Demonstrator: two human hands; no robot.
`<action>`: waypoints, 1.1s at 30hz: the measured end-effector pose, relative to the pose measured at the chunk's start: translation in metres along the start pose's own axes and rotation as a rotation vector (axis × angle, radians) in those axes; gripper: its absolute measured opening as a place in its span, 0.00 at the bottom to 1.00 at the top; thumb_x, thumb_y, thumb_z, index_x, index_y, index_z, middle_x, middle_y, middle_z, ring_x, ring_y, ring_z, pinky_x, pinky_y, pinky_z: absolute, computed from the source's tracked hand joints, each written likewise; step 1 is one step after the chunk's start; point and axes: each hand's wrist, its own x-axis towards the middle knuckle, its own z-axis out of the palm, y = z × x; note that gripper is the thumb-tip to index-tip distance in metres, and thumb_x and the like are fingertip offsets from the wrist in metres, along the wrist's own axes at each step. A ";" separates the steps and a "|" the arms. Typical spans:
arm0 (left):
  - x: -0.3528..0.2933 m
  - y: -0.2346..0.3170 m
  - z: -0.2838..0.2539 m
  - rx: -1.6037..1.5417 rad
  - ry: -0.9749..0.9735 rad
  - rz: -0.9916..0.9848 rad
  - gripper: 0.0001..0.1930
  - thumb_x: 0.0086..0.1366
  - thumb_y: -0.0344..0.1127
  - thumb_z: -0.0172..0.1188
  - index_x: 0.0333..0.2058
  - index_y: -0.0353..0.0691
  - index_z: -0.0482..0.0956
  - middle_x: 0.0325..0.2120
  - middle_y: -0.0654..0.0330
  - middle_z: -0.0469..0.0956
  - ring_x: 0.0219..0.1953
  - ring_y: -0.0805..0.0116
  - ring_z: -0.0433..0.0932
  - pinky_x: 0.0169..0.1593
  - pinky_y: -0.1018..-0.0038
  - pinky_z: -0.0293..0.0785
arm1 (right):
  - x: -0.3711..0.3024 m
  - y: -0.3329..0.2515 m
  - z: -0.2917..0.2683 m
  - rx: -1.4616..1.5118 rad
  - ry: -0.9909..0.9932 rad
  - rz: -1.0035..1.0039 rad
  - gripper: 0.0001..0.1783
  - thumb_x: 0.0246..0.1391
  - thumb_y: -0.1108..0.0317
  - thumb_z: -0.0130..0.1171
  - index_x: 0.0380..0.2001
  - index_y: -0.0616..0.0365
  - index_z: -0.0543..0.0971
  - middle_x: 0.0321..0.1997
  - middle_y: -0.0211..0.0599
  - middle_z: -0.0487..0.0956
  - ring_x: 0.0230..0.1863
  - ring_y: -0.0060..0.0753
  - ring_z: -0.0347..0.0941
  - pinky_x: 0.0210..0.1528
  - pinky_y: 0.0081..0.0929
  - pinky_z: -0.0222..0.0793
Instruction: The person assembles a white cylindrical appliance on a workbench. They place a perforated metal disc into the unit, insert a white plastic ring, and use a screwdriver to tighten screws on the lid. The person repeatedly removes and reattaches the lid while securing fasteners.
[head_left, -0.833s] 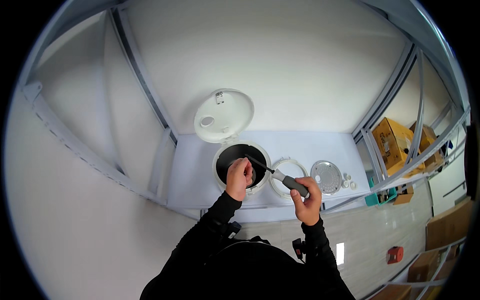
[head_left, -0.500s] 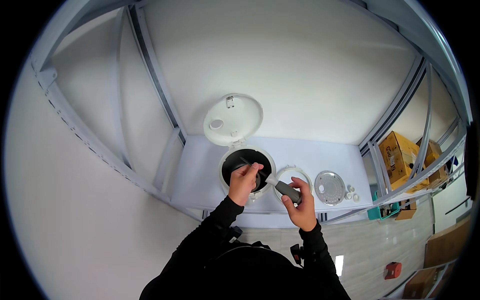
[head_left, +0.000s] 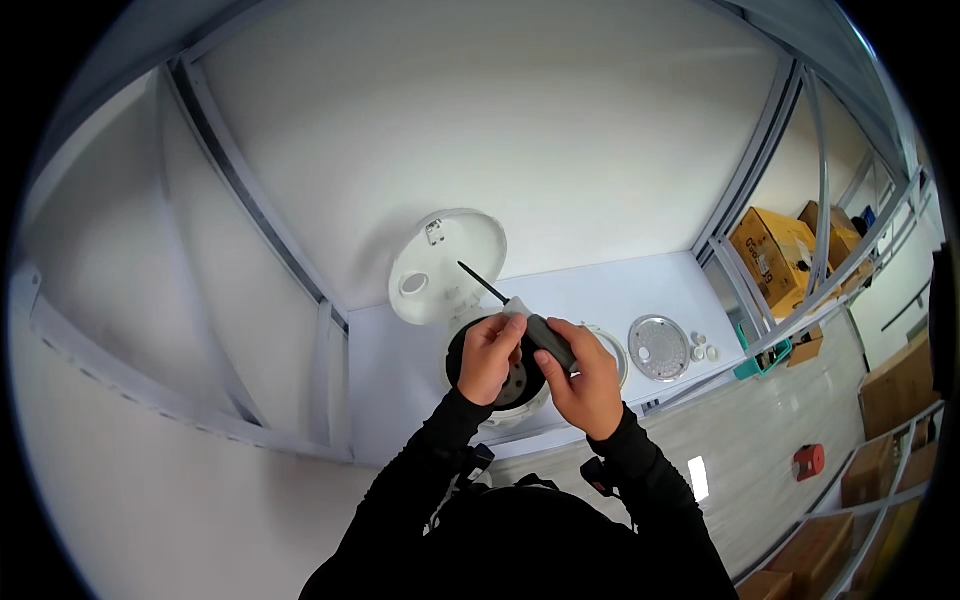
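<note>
A screwdriver (head_left: 550, 343) with a dark grey handle, light collar and thin dark shaft is gripped in my right hand (head_left: 590, 388). Its tip points up and left, in front of the raised lid (head_left: 462, 245). My left hand (head_left: 486, 362) is closed in a pinch beside the collar; what its fingertips hold, if anything, is hidden. Both hands are above a round white appliance like a rice cooker (head_left: 512, 416), and they cover part of its dark interior. Inside it, a grey round plate with holes (head_left: 514, 386) partly shows.
A white ring (head_left: 621, 350) lies right of the cooker, partly behind my right hand. Farther right are a perforated metal disc (head_left: 660, 348) and several small white round parts (head_left: 699, 351). Metal frame posts (head_left: 750, 150) flank the white table (head_left: 580, 288). Yellow boxes (head_left: 778, 262) stand beyond.
The screwdriver has come up out of the cooker, its tip now higher and pointing toward the lid. My right hand has moved up and left, closer to my left. The view has tilted.
</note>
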 end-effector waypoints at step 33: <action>0.042 0.017 -0.049 -0.206 -0.215 -0.016 0.13 0.72 0.41 0.64 0.33 0.37 0.79 0.22 0.72 0.69 0.21 0.82 0.62 0.26 0.79 0.55 | 0.023 -0.030 0.054 0.001 0.102 0.234 0.19 0.60 0.66 0.66 0.52 0.63 0.79 0.43 0.54 0.84 0.40 0.53 0.84 0.41 0.35 0.79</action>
